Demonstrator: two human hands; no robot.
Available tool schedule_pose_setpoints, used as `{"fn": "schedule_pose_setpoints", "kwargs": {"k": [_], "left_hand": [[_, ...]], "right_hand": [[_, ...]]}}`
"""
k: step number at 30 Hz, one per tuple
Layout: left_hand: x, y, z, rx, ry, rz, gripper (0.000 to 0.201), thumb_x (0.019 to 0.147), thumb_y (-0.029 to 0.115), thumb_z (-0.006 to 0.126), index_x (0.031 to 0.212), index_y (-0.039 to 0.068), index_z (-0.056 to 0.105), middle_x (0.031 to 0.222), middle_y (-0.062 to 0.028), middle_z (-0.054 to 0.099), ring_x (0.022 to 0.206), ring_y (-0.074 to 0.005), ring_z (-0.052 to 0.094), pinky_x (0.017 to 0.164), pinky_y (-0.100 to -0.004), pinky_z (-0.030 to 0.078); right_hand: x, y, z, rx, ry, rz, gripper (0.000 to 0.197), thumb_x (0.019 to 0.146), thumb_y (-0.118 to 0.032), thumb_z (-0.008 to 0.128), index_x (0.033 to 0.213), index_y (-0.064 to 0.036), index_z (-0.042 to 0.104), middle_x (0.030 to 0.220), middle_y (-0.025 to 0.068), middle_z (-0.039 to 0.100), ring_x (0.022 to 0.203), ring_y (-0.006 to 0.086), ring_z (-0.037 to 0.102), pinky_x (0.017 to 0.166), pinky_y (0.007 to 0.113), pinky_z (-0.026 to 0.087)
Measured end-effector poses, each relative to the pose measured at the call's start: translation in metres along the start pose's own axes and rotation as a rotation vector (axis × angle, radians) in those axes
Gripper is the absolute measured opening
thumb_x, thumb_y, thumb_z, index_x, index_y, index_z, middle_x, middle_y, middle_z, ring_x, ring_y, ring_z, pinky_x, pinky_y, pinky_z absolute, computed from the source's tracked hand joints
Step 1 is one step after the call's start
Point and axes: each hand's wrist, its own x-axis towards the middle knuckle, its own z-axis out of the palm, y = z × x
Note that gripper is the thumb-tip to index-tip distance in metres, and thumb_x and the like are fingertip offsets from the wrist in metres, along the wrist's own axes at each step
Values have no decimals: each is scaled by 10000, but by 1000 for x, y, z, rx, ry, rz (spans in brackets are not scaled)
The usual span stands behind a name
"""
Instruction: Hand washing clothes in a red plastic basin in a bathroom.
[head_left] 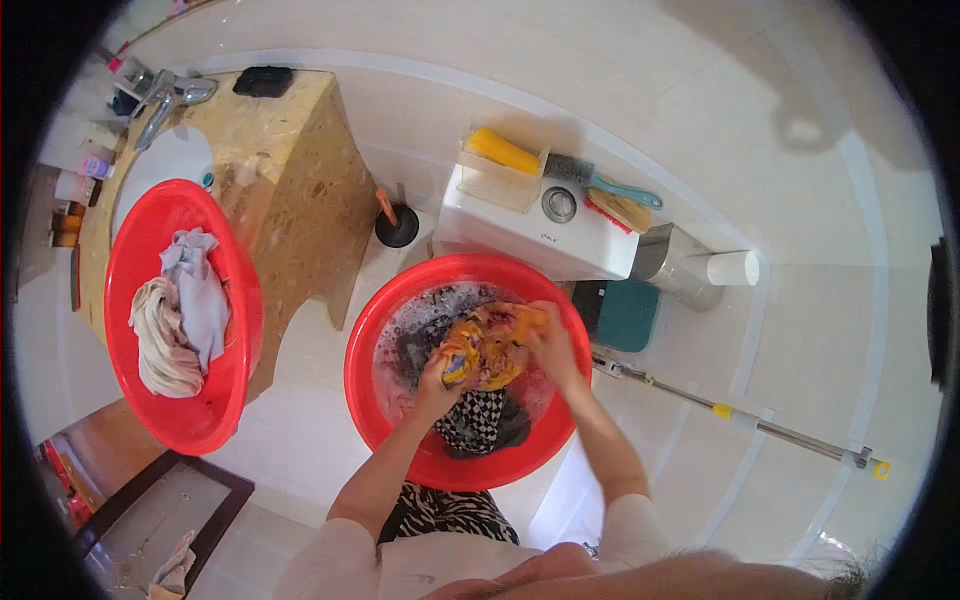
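A bunched yellow garment with a colourful pattern (pixel 497 350) is held up over a large red basin (pixel 362 415). My left hand (pixel 438 388) grips one end of it, fingers closed around the fabric. Its other end is in my right hand (pixel 550 342), also closed on the cloth. Below, the basin holds sudsy water (pixel 392 310) and wet dark clothes (pixel 515 425). A black-and-white checked cloth (pixel 474 418) lies among them, near my left wrist. Folds of the garment hide some of my fingertips.
On the stone sink counter (pixel 290 150) at left, a second red basin (pixel 190 437) holds a cream cloth (pixel 162 340) and a pale grey one (pixel 198 290). Behind the main basin stands a white toilet tank (pixel 500 235) bearing brushes (pixel 620 192). A plunger (pixel 396 228) and metal pole (pixel 780 430) are nearby.
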Motion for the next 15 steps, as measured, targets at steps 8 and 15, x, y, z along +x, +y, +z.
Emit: {"fn": "schedule_pose_setpoints", "kwargs": {"k": [8, 15], "left_hand": [[-4, -2, -6, 507, -123, -191, 838, 709, 260, 778, 1390, 104, 315, 1371, -213, 372, 1222, -383, 436, 955, -400, 425], [43, -45, 79, 1010, -286, -100, 809, 752, 293, 694, 1438, 162, 286, 1424, -175, 314, 1288, -347, 324, 989, -428, 374]], "right_hand": [[58, 116, 111, -831, -125, -23, 556, 806, -401, 618, 1289, -151, 503, 1342, 237, 408, 1283, 429, 339, 1074, 539, 262], [12, 176, 97, -700, 180, 66, 465, 785, -353, 621, 1170, -97, 570, 1252, 217, 460, 1111, 441, 432, 942, 530, 345]]}}
